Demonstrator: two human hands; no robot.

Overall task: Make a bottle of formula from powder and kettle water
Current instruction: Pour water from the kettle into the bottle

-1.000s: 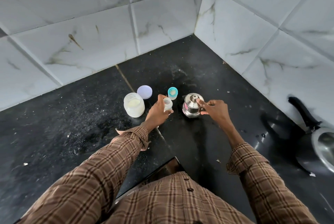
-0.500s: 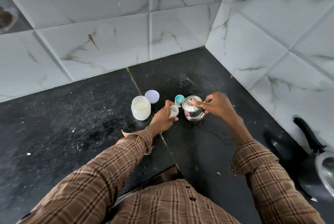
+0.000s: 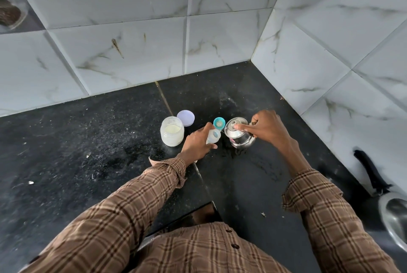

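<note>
A small clear baby bottle (image 3: 214, 136) stands open on the black counter, and my left hand (image 3: 197, 142) grips it from the left. Just right of it is a small steel kettle (image 3: 239, 133), tilted toward the bottle. My right hand (image 3: 267, 128) grips the kettle's handle, with the forefinger pressing on the lid. A teal bottle cap with its teat (image 3: 219, 123) lies just behind the bottle. An open jar of pale powder (image 3: 172, 131) stands to the left, with its lilac lid (image 3: 185, 118) behind it.
White marble-look tiled walls (image 3: 220, 37) meet in a corner close behind the objects. A steel pan with a black handle (image 3: 372, 181) lies at the right edge. The counter (image 3: 72, 151) has a cut-out edge near my body.
The view has shifted closer and lower. My right hand has closed further over the kettle's handle and lid, and the kettle now leans toward the bottle. My left hand still holds the bottle.
</note>
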